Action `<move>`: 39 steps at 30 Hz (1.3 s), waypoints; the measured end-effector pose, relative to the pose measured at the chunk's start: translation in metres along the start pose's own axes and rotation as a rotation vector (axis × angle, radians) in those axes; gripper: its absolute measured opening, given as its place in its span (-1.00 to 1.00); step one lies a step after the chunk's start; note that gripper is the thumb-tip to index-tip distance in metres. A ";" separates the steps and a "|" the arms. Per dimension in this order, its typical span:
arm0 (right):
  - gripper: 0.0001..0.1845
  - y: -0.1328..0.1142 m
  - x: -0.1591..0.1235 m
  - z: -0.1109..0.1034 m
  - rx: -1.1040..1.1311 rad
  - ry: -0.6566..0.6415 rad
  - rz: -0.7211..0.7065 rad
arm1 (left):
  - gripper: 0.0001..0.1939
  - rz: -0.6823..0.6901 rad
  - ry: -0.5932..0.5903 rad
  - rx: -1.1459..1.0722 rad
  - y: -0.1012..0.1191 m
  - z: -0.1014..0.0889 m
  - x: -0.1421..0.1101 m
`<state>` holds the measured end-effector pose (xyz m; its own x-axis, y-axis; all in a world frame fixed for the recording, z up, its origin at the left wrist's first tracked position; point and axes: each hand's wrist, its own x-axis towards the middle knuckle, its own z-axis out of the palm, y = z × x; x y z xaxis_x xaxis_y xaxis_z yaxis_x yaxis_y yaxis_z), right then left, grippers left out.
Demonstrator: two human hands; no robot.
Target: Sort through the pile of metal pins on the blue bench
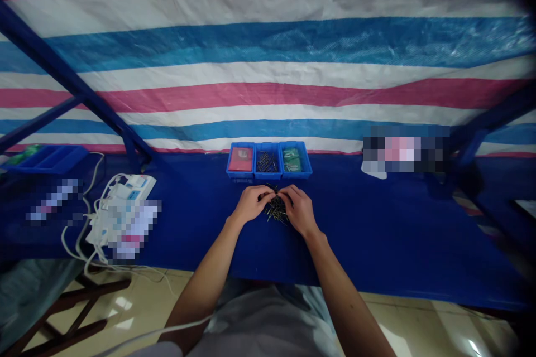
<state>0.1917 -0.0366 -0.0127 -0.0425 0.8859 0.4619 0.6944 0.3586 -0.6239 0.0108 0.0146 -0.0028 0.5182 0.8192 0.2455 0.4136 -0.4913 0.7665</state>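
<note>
A loose pile of small, dark, thin pieces like screws or pins (276,213) lies on the blue table. Over its far part, my left hand (253,202) and my right hand (298,207) come close together with thumbs and fingers pinched. Whatever sits between the fingertips is too small to name. Just beyond the hands stand three joined blue bins. The left bin holds a red packet (240,160), the middle one similar dark thin pieces (267,162), and the right one green-and-white packets (292,160).
White power strips (140,187) with tangled cables lie at the left, beside a blue divided tray (50,159). Blue metal frame bars (90,100) slope at both sides. A striped plastic sheet (268,39) hangs behind the table (377,234). Blurred-out items sit at the back right.
</note>
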 end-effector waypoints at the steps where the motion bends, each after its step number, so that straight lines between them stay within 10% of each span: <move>1: -0.75 0.000 0.000 0.000 -0.006 0.002 0.001 | -0.76 -0.002 0.001 -0.002 0.000 0.000 0.000; 39: -0.79 -0.002 0.001 -0.003 0.115 0.005 0.054 | -0.75 -0.043 0.008 -0.031 0.000 0.000 0.000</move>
<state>0.1924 -0.0376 -0.0088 -0.0032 0.9034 0.4288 0.6084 0.3421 -0.7161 0.0113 0.0146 -0.0029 0.4945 0.8419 0.2161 0.4121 -0.4460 0.7945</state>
